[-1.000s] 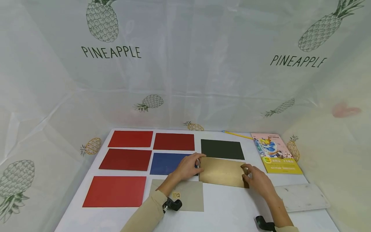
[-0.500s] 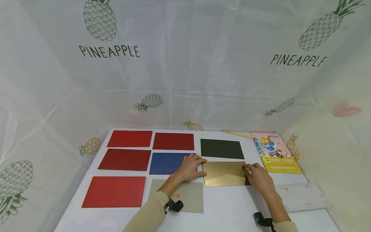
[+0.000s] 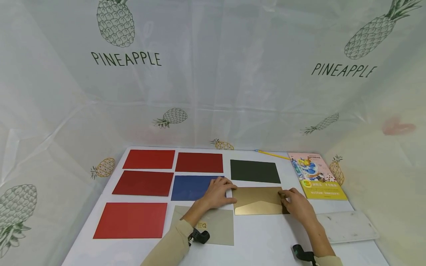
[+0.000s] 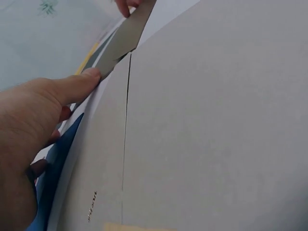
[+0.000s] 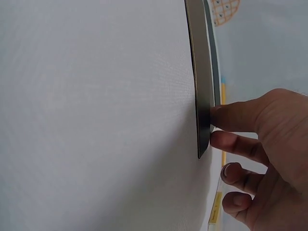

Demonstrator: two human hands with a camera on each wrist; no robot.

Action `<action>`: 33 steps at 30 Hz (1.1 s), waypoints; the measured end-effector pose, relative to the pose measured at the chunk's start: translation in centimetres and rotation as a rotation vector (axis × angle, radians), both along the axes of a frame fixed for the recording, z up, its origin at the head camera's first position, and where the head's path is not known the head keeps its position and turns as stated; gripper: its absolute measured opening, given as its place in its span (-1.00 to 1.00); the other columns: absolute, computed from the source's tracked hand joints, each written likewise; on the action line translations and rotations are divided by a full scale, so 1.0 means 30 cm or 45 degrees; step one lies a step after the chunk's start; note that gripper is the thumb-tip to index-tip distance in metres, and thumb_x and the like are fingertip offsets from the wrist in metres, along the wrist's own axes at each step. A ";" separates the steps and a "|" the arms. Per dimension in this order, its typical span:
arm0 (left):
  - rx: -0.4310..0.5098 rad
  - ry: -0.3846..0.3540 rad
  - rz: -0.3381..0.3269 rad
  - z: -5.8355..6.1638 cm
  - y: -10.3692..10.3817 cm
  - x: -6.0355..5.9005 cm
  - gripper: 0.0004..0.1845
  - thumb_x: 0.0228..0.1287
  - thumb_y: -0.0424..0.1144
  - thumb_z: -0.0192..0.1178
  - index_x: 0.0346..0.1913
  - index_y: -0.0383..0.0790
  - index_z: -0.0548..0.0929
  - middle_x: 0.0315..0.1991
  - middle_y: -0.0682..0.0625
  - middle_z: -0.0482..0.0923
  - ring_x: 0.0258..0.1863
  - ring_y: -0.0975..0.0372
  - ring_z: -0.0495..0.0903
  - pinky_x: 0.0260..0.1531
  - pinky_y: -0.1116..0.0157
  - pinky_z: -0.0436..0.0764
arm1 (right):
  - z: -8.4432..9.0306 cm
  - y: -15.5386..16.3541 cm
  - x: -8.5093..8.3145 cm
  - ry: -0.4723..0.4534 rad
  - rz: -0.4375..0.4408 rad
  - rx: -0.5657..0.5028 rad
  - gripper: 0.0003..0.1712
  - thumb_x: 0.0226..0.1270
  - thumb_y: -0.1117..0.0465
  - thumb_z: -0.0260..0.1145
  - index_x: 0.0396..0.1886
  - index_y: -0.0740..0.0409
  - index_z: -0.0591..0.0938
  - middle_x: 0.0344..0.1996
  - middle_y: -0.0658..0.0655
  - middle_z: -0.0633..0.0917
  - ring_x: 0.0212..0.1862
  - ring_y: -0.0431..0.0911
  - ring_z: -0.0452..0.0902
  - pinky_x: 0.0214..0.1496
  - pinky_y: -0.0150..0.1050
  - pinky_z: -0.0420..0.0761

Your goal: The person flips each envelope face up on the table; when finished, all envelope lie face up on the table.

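Two hands at a gold envelope [image 3: 257,200] lying flat near the table's [image 3: 266,240] right middle. Left hand [image 3: 217,193] touching its left edge, right hand [image 3: 296,205] its right, fingers extended. Squaring step, seemingly; next: release cleanly, no nudging.

The head view looks forward and down from above at the white table [image 3: 266,236]. Both wrist views sit very low and close. All three share the flat gold paper envelope [image 3: 257,200] [image 4: 126,36] [image 5: 201,91], toward 12 o'clock.
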State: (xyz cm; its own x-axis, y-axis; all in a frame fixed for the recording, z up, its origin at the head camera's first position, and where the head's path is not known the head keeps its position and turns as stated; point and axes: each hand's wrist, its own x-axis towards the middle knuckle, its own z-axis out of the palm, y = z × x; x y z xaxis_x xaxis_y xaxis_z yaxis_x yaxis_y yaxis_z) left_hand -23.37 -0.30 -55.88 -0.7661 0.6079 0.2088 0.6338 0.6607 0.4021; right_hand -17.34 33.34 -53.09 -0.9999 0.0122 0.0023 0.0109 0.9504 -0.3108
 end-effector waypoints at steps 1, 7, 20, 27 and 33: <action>0.021 -0.005 -0.004 -0.005 -0.002 -0.002 -0.48 0.24 0.20 0.33 0.23 0.15 0.65 0.13 0.15 0.53 0.06 0.25 0.38 0.04 0.10 0.33 | -0.001 0.001 0.000 -0.005 0.001 -0.008 -0.63 0.31 0.28 0.40 0.12 0.18 0.69 -0.13 0.22 0.63 -0.23 0.02 0.56 -0.11 0.03 0.65; 0.119 -0.074 -0.002 -0.023 -0.008 -0.012 -0.45 0.22 0.15 0.38 0.25 0.11 0.64 0.13 0.16 0.55 0.07 0.26 0.38 0.03 0.13 0.31 | 0.000 0.005 0.003 -0.018 -0.010 -0.024 -0.64 0.32 0.27 0.40 0.10 0.17 0.69 -0.11 0.22 0.64 -0.18 0.06 0.58 -0.08 0.05 0.64; 0.291 -0.154 0.080 0.007 -0.025 -0.036 -0.59 0.33 -0.07 0.34 0.22 0.05 0.66 0.03 0.12 0.61 0.09 0.23 0.46 0.07 0.06 0.40 | 0.014 -0.010 -0.026 0.103 0.034 0.035 -0.67 0.32 0.15 0.42 0.06 0.10 0.72 -0.07 0.27 0.68 -0.04 0.24 0.61 0.00 0.20 0.59; 0.255 -0.079 0.155 0.031 -0.007 -0.085 -0.65 0.34 -0.07 0.32 0.16 0.01 0.69 -0.05 0.08 0.63 -0.01 0.21 0.51 0.00 0.11 0.46 | 0.050 -0.011 -0.142 0.087 0.110 -0.087 -0.62 0.36 0.14 0.38 0.12 0.14 0.69 0.06 0.31 0.64 0.11 0.27 0.56 0.13 0.22 0.55; 0.120 -0.032 0.225 0.033 0.030 -0.122 -0.59 0.33 -0.03 0.32 0.20 0.03 0.66 0.04 0.05 0.63 0.05 0.19 0.50 -0.08 0.18 0.41 | 0.067 0.007 -0.266 0.012 0.176 -0.104 -0.44 0.32 0.04 0.43 0.26 0.15 0.60 0.25 0.38 0.52 0.25 0.34 0.41 0.24 0.30 0.43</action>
